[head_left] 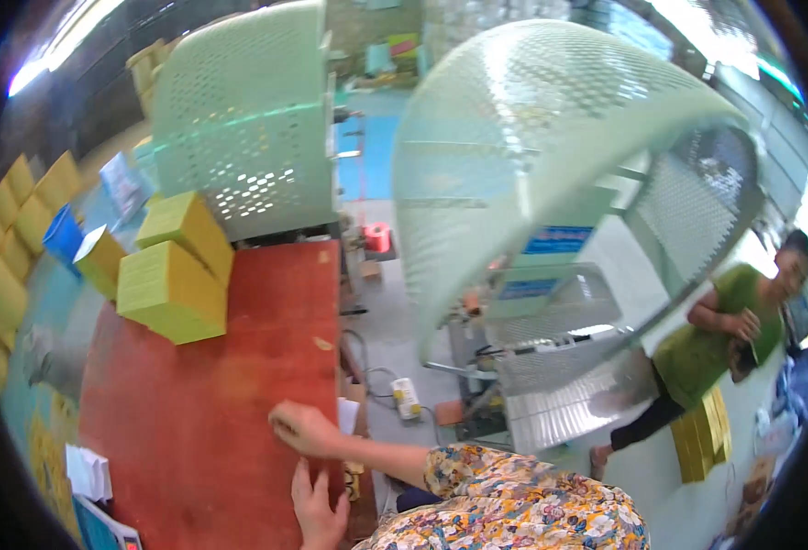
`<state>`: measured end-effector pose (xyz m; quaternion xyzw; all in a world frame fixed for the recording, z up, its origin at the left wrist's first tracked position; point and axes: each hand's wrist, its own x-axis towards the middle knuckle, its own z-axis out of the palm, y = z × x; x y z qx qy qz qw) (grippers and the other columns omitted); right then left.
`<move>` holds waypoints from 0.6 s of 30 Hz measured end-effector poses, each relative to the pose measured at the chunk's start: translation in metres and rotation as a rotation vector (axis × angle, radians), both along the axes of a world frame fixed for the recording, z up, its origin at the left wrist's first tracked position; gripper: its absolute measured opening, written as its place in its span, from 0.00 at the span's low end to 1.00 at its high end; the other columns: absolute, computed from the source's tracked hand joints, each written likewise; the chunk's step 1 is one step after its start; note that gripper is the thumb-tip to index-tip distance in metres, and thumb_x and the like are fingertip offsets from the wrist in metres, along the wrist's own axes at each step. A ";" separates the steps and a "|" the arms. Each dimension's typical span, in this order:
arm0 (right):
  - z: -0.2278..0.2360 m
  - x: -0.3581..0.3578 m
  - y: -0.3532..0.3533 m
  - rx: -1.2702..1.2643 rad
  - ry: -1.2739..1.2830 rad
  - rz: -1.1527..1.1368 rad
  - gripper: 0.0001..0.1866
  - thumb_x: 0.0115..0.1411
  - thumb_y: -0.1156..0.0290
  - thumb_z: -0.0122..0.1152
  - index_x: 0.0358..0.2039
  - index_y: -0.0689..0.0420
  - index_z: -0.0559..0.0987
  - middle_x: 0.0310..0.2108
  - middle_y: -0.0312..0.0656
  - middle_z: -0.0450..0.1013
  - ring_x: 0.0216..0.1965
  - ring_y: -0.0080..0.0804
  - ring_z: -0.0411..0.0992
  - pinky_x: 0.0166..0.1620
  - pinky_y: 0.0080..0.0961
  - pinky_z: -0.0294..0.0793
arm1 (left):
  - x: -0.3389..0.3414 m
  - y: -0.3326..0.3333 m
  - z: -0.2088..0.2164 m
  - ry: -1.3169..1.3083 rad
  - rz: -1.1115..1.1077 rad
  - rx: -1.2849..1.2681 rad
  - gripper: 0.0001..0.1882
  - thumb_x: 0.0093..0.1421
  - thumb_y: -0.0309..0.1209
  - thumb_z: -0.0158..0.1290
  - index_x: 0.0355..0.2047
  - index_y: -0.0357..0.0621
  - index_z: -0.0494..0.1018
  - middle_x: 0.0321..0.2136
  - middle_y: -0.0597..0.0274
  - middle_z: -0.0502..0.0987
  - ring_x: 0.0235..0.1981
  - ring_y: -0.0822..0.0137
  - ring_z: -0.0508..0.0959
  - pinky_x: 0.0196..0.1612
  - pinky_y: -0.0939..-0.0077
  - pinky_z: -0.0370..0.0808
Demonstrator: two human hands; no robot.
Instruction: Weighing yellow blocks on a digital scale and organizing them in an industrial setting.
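My right hand is above the right side of a red tabletop, its fingers curled inward; a small dark spot shows between them, too blurred to name. Below it, my left hand comes in from the lower edge with its fingers apart and nothing seen in it. Both hands are near the table's right edge, close but apart. Beyond them, at the far left of the table, yellow-green boxes stand together, out of reach of either hand's fingers.
A pale green perforated machine guard rises behind the table. Another curved guard stands to the right, with a power strip and cables on the floor. A person in green is at the right. Folded white papers lie at the left.
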<state>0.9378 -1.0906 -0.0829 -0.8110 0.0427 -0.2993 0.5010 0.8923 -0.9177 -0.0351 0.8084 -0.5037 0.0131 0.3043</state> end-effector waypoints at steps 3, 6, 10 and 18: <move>-0.003 -0.087 0.053 0.002 0.060 0.022 0.08 0.57 0.78 0.58 0.38 0.58 0.74 0.35 0.44 0.73 0.38 0.46 0.73 0.42 0.35 0.74 | -0.051 0.030 0.004 0.012 -0.183 -0.033 0.19 0.58 0.31 0.54 0.49 0.35 0.73 0.52 0.38 0.70 0.56 0.41 0.68 0.60 0.49 0.62; -0.004 -0.153 0.116 0.081 0.067 0.050 0.08 0.58 0.77 0.55 0.39 0.59 0.72 0.36 0.46 0.70 0.40 0.43 0.72 0.45 0.34 0.72 | -0.083 0.079 -0.061 0.151 -0.252 0.388 0.16 0.59 0.32 0.53 0.45 0.37 0.75 0.36 0.40 0.77 0.41 0.45 0.78 0.46 0.54 0.73; -0.020 -0.231 0.154 0.214 0.200 0.126 0.12 0.62 0.64 0.54 0.34 0.62 0.74 0.31 0.50 0.74 0.36 0.42 0.74 0.41 0.36 0.72 | -0.114 0.040 -0.073 0.092 -0.476 0.348 0.16 0.59 0.32 0.53 0.45 0.38 0.75 0.36 0.40 0.77 0.40 0.46 0.78 0.45 0.54 0.74; -0.013 -0.341 0.219 0.248 0.401 0.349 0.18 0.60 0.52 0.61 0.39 0.53 0.83 0.36 0.47 0.80 0.40 0.43 0.77 0.43 0.37 0.75 | -0.198 0.063 -0.062 0.001 -0.690 0.385 0.16 0.59 0.32 0.52 0.45 0.38 0.75 0.36 0.41 0.78 0.39 0.46 0.78 0.43 0.54 0.74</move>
